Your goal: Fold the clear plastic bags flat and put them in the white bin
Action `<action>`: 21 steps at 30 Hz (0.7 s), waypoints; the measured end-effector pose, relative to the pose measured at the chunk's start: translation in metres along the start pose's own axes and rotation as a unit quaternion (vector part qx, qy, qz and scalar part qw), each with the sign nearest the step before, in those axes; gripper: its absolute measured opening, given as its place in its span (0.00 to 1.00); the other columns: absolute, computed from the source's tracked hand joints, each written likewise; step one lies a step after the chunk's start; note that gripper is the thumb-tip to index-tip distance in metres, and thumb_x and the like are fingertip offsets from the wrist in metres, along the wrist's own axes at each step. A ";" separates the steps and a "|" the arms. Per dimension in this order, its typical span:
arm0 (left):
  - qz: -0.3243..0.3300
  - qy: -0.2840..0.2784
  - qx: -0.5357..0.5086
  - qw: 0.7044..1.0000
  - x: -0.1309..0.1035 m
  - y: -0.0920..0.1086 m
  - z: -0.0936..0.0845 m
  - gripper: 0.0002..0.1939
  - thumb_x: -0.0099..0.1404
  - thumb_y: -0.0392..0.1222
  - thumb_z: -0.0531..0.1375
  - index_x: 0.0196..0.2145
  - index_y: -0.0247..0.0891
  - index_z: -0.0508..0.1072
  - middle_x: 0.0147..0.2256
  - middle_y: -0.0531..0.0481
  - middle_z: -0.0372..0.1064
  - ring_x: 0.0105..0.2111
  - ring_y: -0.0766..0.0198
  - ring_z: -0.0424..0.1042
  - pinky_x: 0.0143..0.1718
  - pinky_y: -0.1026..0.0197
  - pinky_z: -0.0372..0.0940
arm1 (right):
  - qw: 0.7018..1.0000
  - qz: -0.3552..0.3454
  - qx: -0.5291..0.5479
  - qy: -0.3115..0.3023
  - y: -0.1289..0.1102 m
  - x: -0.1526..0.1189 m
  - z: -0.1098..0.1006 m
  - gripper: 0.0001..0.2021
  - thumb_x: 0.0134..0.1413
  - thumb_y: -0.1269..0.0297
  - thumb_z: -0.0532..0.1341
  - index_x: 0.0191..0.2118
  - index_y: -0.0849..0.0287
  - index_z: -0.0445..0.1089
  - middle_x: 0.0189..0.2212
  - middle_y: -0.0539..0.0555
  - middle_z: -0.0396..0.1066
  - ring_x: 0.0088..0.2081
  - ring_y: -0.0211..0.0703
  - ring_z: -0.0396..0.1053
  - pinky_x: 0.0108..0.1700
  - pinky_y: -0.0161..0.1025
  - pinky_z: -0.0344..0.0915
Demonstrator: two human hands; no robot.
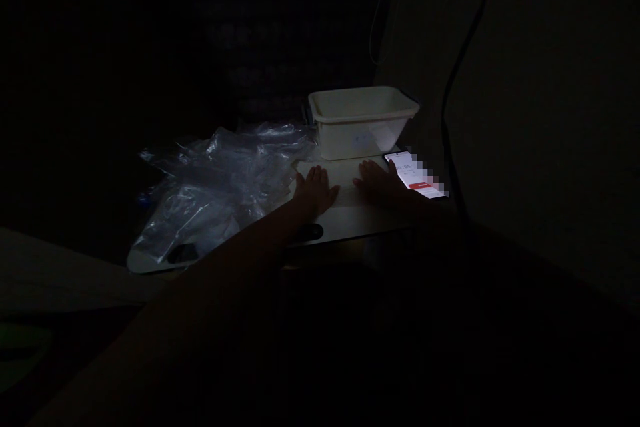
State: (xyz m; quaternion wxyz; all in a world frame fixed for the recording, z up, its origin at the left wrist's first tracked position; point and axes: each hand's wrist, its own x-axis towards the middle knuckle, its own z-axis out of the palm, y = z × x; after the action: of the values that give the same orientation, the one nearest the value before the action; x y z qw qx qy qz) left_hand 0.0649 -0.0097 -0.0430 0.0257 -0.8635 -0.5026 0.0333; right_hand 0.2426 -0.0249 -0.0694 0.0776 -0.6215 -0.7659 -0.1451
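My left hand (316,191) lies palm down with its fingers apart on a pale, flat sheet (343,173), perhaps a plastic bag, on the table. My right hand (377,181) rests flat at the sheet's right side, its fingers stretched out and dimly lit. Just right of that hand lies a phone (407,170) with a lit screen. To the left of my left hand spreads a heap of clear plastic bags (225,173), crumpled and shiny. Behind both hands stands a white plastic tub (345,137).
The white table (360,219) has a rounded left corner and a dark slot (313,232) near its front edge. A dark cable (463,57) hangs down the wall on the right. Most of the room is too dark to make out.
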 end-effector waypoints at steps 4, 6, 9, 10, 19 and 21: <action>0.000 0.000 -0.006 1.000 0.001 0.000 0.001 0.32 0.62 0.52 0.32 0.57 0.24 0.43 0.58 0.36 0.36 0.58 0.53 0.36 0.53 0.43 0.39 | 1.000 0.010 0.003 -0.001 0.002 -0.001 -0.001 0.25 0.56 0.57 0.37 0.53 0.69 0.53 0.54 0.65 0.52 0.56 0.51 0.46 0.53 0.62 0.37; 0.001 0.004 -0.010 1.000 0.001 -0.001 0.002 0.33 0.62 0.52 0.32 0.57 0.24 0.43 0.58 0.36 0.37 0.58 0.53 0.36 0.52 0.42 0.39 | 1.000 0.014 0.002 0.012 0.002 -0.002 -0.001 0.25 0.56 0.57 0.37 0.52 0.68 0.53 0.54 0.65 0.53 0.56 0.51 0.46 0.53 0.62 0.37; 0.002 0.012 -0.014 1.000 0.001 -0.001 0.003 0.32 0.62 0.52 0.32 0.56 0.24 0.43 0.58 0.35 0.37 0.58 0.53 0.36 0.52 0.42 0.39 | 1.000 0.006 0.001 0.020 0.002 -0.003 -0.001 0.25 0.56 0.56 0.37 0.52 0.67 0.54 0.53 0.65 0.54 0.56 0.52 0.47 0.52 0.62 0.37; 0.004 0.016 -0.015 1.000 0.000 -0.001 0.003 0.32 0.63 0.51 0.33 0.56 0.24 0.43 0.58 0.35 0.37 0.58 0.53 0.37 0.52 0.42 0.39 | 1.000 0.004 0.000 0.022 0.003 -0.003 -0.001 0.25 0.56 0.56 0.37 0.52 0.66 0.54 0.53 0.64 0.54 0.56 0.52 0.47 0.52 0.62 0.37; 0.050 0.122 -0.029 0.991 -0.008 -0.005 -0.001 0.28 0.63 0.49 0.39 0.56 0.28 0.45 0.58 0.35 0.36 0.57 0.49 0.38 0.50 0.42 0.42 | 0.998 -0.016 -0.006 0.052 0.005 -0.003 0.004 0.23 0.56 0.58 0.38 0.50 0.66 0.56 0.51 0.66 0.57 0.54 0.54 0.50 0.50 0.64 0.38; 0.113 0.158 -0.016 0.981 -0.011 -0.006 -0.006 0.26 0.62 0.47 0.41 0.55 0.29 0.50 0.57 0.36 0.43 0.56 0.50 0.42 0.50 0.43 0.42 | 0.998 -0.017 -0.009 0.065 0.004 -0.005 0.005 0.23 0.57 0.58 0.38 0.50 0.68 0.56 0.51 0.66 0.57 0.54 0.53 0.50 0.50 0.63 0.38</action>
State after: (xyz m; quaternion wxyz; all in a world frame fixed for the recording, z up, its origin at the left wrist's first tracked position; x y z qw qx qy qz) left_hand 0.0549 -0.0169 -0.0361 0.0871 -0.9094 -0.3918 -0.1092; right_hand 0.2482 -0.0272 -0.0751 0.1193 -0.5986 -0.7681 -0.1935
